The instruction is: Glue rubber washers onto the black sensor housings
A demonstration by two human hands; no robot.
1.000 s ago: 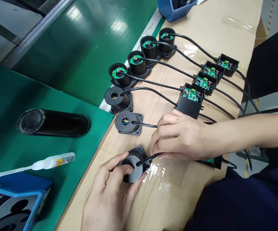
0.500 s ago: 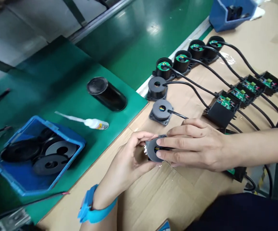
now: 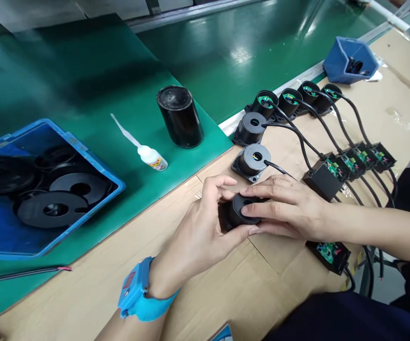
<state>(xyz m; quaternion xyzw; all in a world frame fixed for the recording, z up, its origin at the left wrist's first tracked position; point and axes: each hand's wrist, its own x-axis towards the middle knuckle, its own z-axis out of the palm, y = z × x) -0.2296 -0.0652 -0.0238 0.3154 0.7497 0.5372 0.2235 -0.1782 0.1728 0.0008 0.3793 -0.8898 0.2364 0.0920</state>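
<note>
Between both hands is a round black housing (image 3: 238,210) with a dark disc cover on top. My left hand (image 3: 208,222), with a blue wrist strap (image 3: 148,293), curls round its near left side, thumb in front. From the right, my right hand (image 3: 290,206) lays its fingers over the cover and grips the far side; its palm side is hidden. Just beyond stands a grey-capped housing (image 3: 254,158) with a cable, and behind it another capped housing (image 3: 250,128). Several open housings (image 3: 267,104) show green boards and are cabled to black boxes (image 3: 323,180).
A blue bin (image 3: 115,189) of black discs stands at left on the green mat. A small glue bottle (image 3: 151,158) and a black cylinder (image 3: 181,118) stand nearby. Another blue bin (image 3: 347,61) is at far right. An open black box (image 3: 329,255) lies near my right forearm.
The view has shifted and tilted. The housing in my hands has turned so its side shows more, and my left index finger has lifted off its rim. My right fingers remain on the cover.
</note>
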